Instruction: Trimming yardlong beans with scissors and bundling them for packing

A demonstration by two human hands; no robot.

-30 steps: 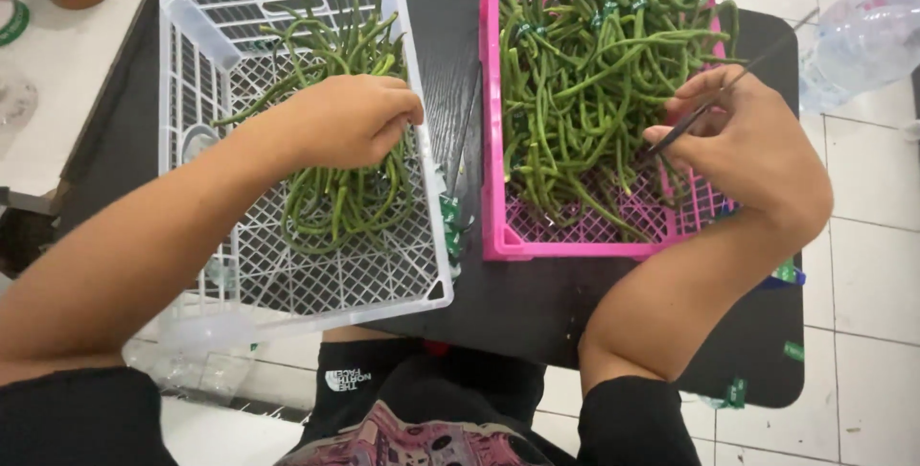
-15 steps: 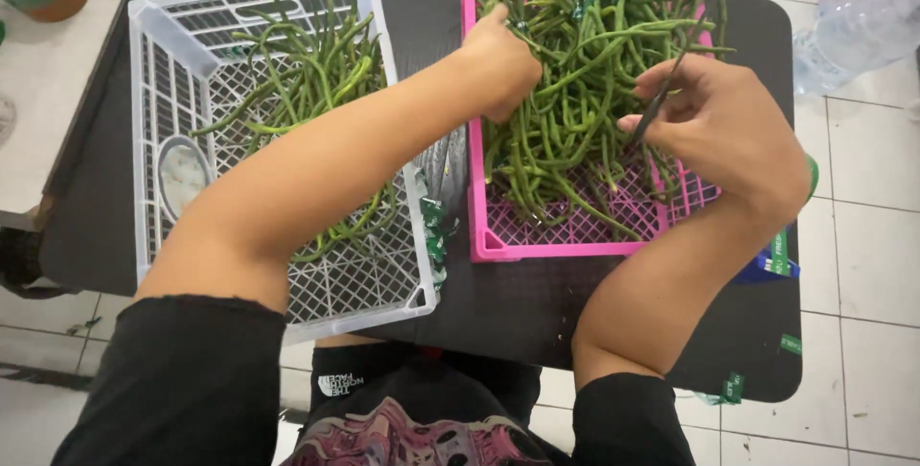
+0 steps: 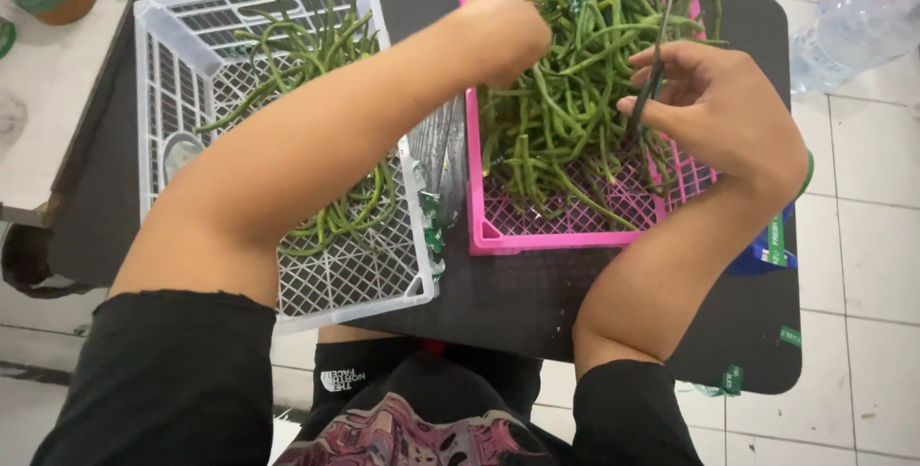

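left hand point(image 3: 503, 30) deeper in long, green beans point(image 3: 565, 92)

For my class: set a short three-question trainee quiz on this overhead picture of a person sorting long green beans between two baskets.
1. True or false: the left hand is in the pink basket.
2. Which basket holds the larger heap of green beans? A) the white basket B) the pink basket C) both alike
3. Fill in: the right hand holds a thin dark ____ over the pink basket.

Key
1. True: the left arm crosses over the white basket and the hand is on the beans in the pink one.
2. B: the pink basket's heap is denser.
3. Tool; what kind cannot be told for sure.
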